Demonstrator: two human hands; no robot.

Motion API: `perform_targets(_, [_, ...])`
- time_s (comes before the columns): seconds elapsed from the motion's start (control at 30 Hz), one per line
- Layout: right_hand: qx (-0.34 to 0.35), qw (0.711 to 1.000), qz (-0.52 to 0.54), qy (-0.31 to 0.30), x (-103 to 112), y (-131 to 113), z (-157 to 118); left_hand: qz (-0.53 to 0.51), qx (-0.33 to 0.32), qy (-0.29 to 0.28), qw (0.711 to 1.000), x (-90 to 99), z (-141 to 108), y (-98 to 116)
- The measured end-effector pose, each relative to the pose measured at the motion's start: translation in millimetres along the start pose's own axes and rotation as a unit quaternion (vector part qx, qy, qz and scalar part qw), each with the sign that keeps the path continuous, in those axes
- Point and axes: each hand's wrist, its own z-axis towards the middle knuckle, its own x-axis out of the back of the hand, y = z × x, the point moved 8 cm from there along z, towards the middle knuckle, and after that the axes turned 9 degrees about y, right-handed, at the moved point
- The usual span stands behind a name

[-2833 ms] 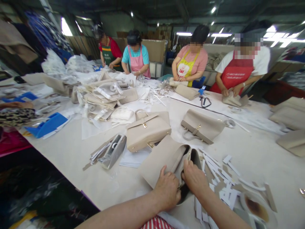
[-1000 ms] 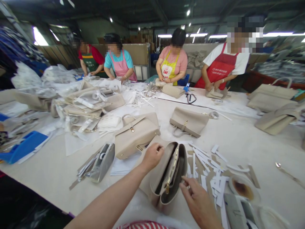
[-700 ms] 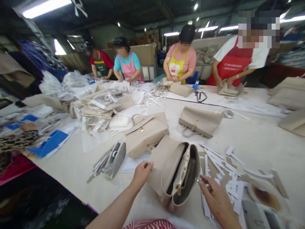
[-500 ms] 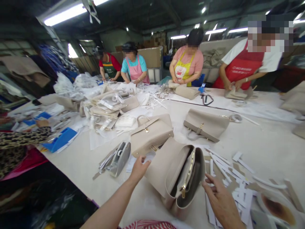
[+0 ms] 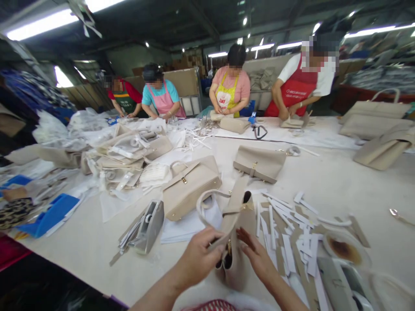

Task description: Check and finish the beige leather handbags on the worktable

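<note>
Handbag now upright between left hand and right hand, on worktable

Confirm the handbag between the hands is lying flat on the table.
No, the handbag stands upright, held by the left hand with the right hand against it.

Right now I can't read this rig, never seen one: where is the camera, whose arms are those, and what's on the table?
One camera worn on a person's head looks forward and down, so the bare forearms at the bottom are that person's own. The left hand grips a beige handbag near its strap; the right hand rests its fingers against the bag. On the white table lie paper strips, a tape dispenser and more beige bags. Co-workers in aprons work across it.
</note>
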Motion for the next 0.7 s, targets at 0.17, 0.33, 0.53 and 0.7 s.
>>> perform_targets(0.17, [-0.119,0.970,0.206,0.043,5.9,30.3,5.4,0.240,-0.099,-0.146,0.954,-85.5,-17.9,3.8])
perform_targets(0.33, [-0.215,0.906,0.336,0.140,51.3,68.2,-3.1,0.365,-0.090,-0.156,0.913,-106.3,-19.3,-22.1])
perform_targets(0.53, [-0.190,0.943,0.254,0.096,52.4,57.4,1.8,0.270,-0.112,-0.136,0.947,-92.0,-24.4,-6.3])
perform_targets(0.7, [-0.158,0.963,0.179,0.121,48.7,66.9,18.4,0.089,-0.065,0.115,0.987,-28.8,-0.8,-8.7])
